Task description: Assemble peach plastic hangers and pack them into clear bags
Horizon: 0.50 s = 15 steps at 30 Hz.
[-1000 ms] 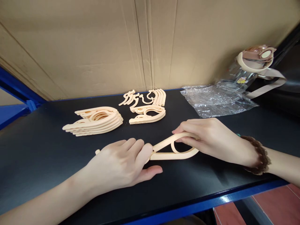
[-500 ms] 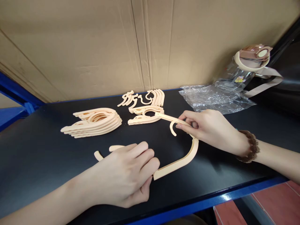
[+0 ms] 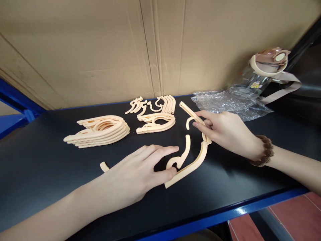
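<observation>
Apparently opening the hanger (image 3: 192,166) over the table's (image 3: 40,174) front, pinching its far limb (image 3: 187,109) in the right hand (image 3: 225,135), parting the left hand's (image 3: 140,174) thumb and forefinger beside the curved piece (image 3: 187,147), and likely needing a firmer left hold next.

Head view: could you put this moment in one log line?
left hand: open, thumb at hinged beige piece | right hand: gripping its far section | nearby: beige stack, clear plastic film, bottle
</observation>
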Motion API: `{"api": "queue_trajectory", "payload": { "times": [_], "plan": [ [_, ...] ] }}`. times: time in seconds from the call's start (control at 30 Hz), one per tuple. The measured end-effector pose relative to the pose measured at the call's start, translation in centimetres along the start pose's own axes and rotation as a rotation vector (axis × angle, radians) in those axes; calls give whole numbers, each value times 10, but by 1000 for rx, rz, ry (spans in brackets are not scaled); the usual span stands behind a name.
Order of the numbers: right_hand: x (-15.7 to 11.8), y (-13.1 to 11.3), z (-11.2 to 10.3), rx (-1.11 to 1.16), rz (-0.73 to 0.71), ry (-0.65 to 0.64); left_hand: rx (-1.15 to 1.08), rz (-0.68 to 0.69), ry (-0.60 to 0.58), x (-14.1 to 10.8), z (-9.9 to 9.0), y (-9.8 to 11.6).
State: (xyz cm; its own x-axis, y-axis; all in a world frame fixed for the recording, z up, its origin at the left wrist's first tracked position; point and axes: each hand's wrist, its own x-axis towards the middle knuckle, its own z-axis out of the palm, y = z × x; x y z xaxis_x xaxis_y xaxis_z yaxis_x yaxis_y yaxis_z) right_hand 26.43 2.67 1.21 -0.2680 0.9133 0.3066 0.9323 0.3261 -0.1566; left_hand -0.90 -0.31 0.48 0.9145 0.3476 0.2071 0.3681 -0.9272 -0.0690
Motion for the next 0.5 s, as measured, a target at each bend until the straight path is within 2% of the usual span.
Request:
{"api": "queue_trajectory", "payload": {
  "times": [0.1,0.27,0.4,0.5],
  "plan": [
    [-1,0,0,-19,5,11,-95,5,-23,2,-1,-1],
    [-5,-4,1,-8,-29,-9,-372,23,12,5,-3,3],
    [-8,-7,2,11,-70,-18,-265,18,93,3,1,3],
    [-11,-9,2,22,-106,-16,-201,32,94,3,2,1]
  ]
}}
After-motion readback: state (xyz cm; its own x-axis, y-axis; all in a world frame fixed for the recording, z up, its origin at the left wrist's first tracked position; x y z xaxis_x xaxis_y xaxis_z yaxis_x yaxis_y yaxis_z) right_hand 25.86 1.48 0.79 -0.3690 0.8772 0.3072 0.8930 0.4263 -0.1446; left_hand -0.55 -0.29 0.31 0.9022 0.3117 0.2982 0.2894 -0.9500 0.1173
